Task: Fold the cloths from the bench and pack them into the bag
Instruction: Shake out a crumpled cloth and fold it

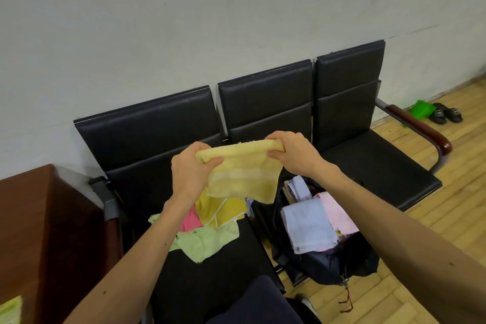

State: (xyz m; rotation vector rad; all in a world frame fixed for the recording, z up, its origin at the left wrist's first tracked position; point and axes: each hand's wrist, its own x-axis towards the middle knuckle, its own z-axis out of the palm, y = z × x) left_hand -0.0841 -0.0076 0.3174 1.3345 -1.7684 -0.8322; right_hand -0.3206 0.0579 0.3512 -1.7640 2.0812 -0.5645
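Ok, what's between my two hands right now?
A pale yellow towel, its top edge gripped by the left hand and right hand, in the head view.

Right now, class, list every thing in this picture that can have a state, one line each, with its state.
pale yellow cloth: held up, top edge folded over.
left hand: grips the cloth's left end.
right hand: grips its right end.
cloth pile: unfolded, heaped on the bench.
bag: open, holding folded cloths.
sandals: unworn, side by side.
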